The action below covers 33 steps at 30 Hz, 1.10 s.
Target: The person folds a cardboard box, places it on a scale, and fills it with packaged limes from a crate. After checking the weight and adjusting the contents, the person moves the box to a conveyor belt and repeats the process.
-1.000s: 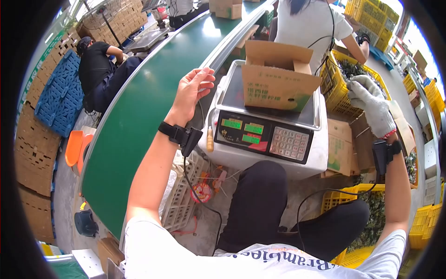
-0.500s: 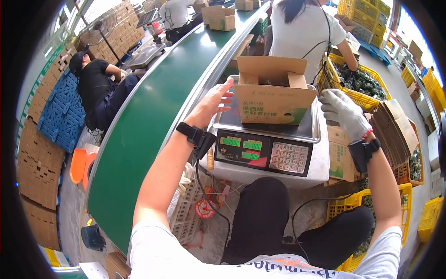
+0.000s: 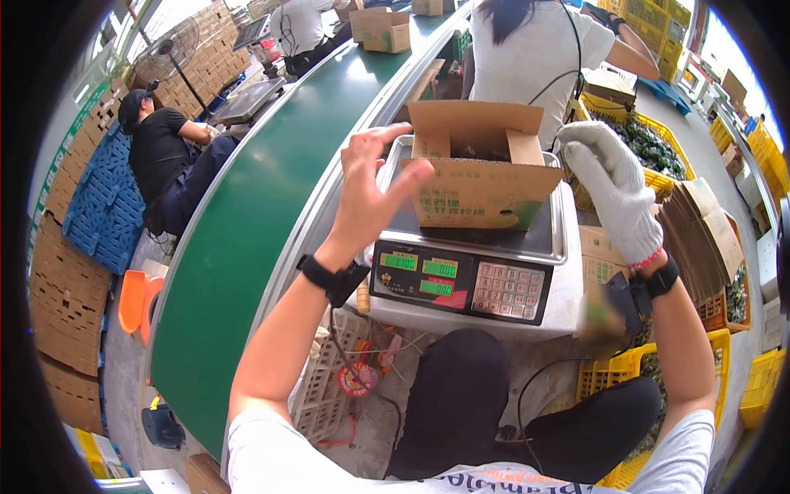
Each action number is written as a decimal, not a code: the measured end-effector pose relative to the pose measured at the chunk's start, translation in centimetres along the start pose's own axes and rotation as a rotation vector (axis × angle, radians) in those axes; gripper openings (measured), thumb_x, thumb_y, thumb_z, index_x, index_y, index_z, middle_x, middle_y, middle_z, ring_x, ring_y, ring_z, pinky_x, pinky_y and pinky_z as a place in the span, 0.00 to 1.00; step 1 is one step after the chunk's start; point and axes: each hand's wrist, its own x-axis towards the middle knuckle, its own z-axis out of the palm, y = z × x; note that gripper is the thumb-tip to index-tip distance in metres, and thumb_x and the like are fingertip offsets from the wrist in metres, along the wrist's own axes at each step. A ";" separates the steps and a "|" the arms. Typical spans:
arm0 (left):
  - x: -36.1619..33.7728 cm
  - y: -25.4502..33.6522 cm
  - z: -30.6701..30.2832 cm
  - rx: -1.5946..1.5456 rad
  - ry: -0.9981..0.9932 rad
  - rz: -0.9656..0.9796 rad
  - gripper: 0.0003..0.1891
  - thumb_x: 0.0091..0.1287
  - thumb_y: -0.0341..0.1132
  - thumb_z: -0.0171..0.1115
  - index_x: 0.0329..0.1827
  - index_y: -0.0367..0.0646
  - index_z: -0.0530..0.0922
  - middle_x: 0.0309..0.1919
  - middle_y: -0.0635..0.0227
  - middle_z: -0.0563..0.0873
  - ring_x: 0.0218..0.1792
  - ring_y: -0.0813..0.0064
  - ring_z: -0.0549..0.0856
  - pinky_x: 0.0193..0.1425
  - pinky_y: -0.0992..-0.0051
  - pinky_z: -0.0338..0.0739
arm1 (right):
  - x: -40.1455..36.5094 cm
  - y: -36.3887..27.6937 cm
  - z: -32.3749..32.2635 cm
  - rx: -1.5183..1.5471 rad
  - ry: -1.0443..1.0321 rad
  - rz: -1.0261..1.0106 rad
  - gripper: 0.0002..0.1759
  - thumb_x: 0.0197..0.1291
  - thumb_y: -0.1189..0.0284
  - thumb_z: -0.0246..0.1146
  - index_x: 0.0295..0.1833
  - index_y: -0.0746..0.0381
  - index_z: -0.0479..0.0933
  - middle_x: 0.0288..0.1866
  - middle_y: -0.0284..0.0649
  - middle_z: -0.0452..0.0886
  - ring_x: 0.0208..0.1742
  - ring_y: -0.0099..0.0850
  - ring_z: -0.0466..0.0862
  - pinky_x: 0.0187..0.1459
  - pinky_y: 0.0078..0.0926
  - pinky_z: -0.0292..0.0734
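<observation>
An open cardboard box (image 3: 473,193) with green print stands on the platform of a digital scale (image 3: 457,284), its flaps raised. Dark contents show only faintly inside. My bare left hand (image 3: 370,181) is at the box's left side, fingers and thumb spread, the thumb in front of its left edge; whether it touches cannot be told. On the other side, my right hand (image 3: 613,189) in a white knitted glove is beside the right flap, fingers bent and apart from the thumb, holding nothing. Green digits glow on the scale's display.
A green conveyor belt (image 3: 247,222) runs along the left, carrying boxes at its far end. Flattened cartons (image 3: 699,235) and a yellow crate (image 3: 658,173) of dark green produce are at right. Co-workers sit ahead and to the left. Cables hang near my knees.
My left hand has turned and its thumb now points toward the box. The gloved hand has bent its fingers closer to the flap. The display's first figure has changed.
</observation>
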 end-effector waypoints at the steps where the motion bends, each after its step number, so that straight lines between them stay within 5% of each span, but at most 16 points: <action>1: -0.3 1.2 -0.4 0.236 -0.052 0.198 0.36 0.66 0.61 0.71 0.68 0.44 0.77 0.61 0.59 0.75 0.65 0.58 0.71 0.73 0.57 0.66 | 0.3 -0.8 0.2 -0.048 -0.044 -0.045 0.13 0.74 0.69 0.63 0.56 0.66 0.80 0.48 0.35 0.82 0.49 0.20 0.81 0.53 0.22 0.78; 6: -1.3 1.5 0.0 0.277 0.014 0.293 0.26 0.53 0.38 0.82 0.55 0.49 0.83 0.59 0.63 0.81 0.63 0.59 0.75 0.70 0.61 0.68 | 2.3 -3.2 1.0 -0.197 -0.131 -0.174 0.11 0.74 0.72 0.60 0.55 0.64 0.81 0.43 0.38 0.82 0.42 0.26 0.81 0.46 0.25 0.78; 10: -2.0 0.2 0.5 0.177 0.024 0.366 0.17 0.55 0.24 0.77 0.45 0.47 0.81 0.56 0.62 0.83 0.55 0.61 0.79 0.62 0.62 0.72 | 4.5 -3.3 1.3 -0.226 -0.217 -0.247 0.10 0.73 0.74 0.60 0.53 0.66 0.82 0.44 0.43 0.84 0.45 0.32 0.85 0.50 0.28 0.79; 15: -3.3 -0.5 0.7 0.032 -0.032 0.360 0.17 0.58 0.22 0.76 0.47 0.44 0.80 0.56 0.56 0.82 0.59 0.56 0.83 0.62 0.60 0.80 | 5.7 -2.5 2.3 -0.261 -0.380 -0.268 0.10 0.70 0.74 0.62 0.52 0.66 0.82 0.45 0.47 0.86 0.48 0.43 0.87 0.53 0.34 0.81; 18: -3.3 -0.8 0.8 -0.027 -0.053 0.361 0.18 0.58 0.21 0.75 0.48 0.44 0.79 0.56 0.55 0.82 0.61 0.54 0.83 0.61 0.59 0.83 | 6.3 -1.3 3.4 -0.557 -0.468 -0.345 0.12 0.68 0.68 0.64 0.51 0.63 0.82 0.45 0.51 0.85 0.47 0.49 0.86 0.48 0.43 0.82; 21: -2.9 -0.9 1.1 -0.045 -0.054 0.352 0.19 0.58 0.20 0.75 0.50 0.44 0.78 0.56 0.56 0.82 0.61 0.54 0.84 0.61 0.60 0.83 | 7.3 -1.3 5.0 -0.824 -0.573 -0.353 0.16 0.66 0.69 0.65 0.57 0.63 0.82 0.46 0.49 0.86 0.49 0.48 0.86 0.52 0.40 0.82; 23: -2.8 -0.9 1.3 -0.070 -0.021 0.344 0.19 0.59 0.19 0.75 0.51 0.44 0.78 0.56 0.55 0.82 0.60 0.54 0.84 0.60 0.61 0.84 | 8.4 -1.7 6.5 -0.933 -0.692 -0.235 0.16 0.67 0.63 0.64 0.54 0.61 0.82 0.40 0.49 0.86 0.47 0.48 0.87 0.48 0.44 0.83; 33: -2.8 -0.7 1.4 -0.040 -0.026 0.327 0.19 0.60 0.19 0.74 0.51 0.42 0.77 0.54 0.56 0.82 0.53 0.59 0.85 0.57 0.64 0.83 | 8.9 -2.2 6.3 -0.771 -0.486 -0.300 0.07 0.63 0.67 0.68 0.44 0.57 0.81 0.33 0.47 0.85 0.37 0.49 0.87 0.39 0.42 0.82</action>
